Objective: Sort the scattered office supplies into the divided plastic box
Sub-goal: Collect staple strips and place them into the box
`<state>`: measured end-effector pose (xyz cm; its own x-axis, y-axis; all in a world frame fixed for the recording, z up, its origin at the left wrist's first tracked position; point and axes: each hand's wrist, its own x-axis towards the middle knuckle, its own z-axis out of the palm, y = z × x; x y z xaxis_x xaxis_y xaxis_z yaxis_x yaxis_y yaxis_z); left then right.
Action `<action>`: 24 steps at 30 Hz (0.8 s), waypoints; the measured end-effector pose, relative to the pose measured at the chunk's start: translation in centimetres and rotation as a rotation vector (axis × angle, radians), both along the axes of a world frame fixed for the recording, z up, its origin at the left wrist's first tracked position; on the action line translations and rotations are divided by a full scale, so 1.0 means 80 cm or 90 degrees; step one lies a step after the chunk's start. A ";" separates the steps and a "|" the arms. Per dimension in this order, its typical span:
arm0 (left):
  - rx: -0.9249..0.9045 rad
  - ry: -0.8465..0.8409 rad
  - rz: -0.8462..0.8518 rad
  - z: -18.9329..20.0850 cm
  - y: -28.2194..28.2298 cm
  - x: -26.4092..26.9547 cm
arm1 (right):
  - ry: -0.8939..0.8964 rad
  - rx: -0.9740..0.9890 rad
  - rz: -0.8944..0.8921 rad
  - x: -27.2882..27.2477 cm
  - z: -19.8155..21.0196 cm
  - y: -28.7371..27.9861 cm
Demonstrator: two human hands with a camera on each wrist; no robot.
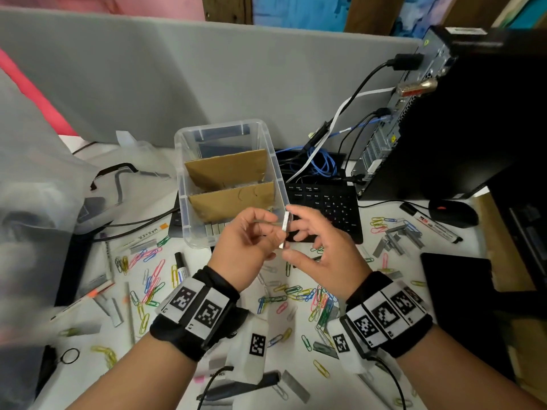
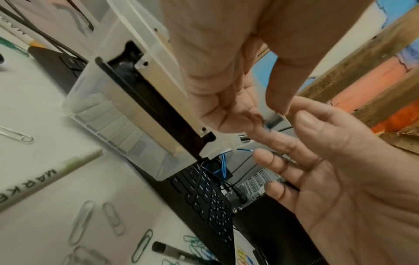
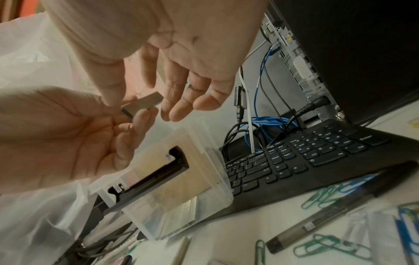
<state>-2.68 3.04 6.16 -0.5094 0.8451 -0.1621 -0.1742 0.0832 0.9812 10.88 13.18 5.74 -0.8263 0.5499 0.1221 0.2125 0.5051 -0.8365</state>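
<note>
Both hands meet just above the near right corner of the clear plastic box [image 1: 181, 184], which has two cardboard dividers [image 1: 233, 199]. Between them stands a grey strip of staples [image 1: 285, 229], nearly upright. My left hand [image 1: 276, 229] pinches it from the left side. My right hand [image 1: 288, 232] holds it by its ends, index finger on top and thumb below. In the right wrist view the strip of staples [image 3: 142, 104] lies between the right thumb and a left fingertip. Several more staple strips [image 1: 216, 229] lie in the box's nearest compartment. Coloured paper clips [image 1: 296, 294] are scattered on the desk.
A black keyboard [image 1: 325, 208] lies right of the box, with cables and a computer tower [image 1: 444, 128] behind it. More staple strips [image 1: 393, 238], a marker [image 1: 429, 224] and a mouse [image 1: 453, 213] sit at the right. Markers [image 1: 142, 236] and a plastic bag [image 1: 44, 187] are at the left.
</note>
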 end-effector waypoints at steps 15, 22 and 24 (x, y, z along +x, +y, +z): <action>-0.053 0.363 0.204 0.010 -0.044 -0.121 | -0.184 0.089 0.083 -0.101 0.053 0.016; -0.203 0.385 0.140 -0.014 -0.049 -0.150 | -0.563 0.204 0.234 -0.178 0.039 0.019; -0.185 0.353 0.123 -0.019 -0.048 -0.154 | -0.647 0.247 0.258 -0.197 0.023 0.023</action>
<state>-14.98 -0.81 4.62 -0.7209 0.6919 -0.0400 0.3128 0.3764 0.8721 -4.85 15.00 7.55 -0.7472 0.2930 -0.5966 0.4612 0.8749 -0.1479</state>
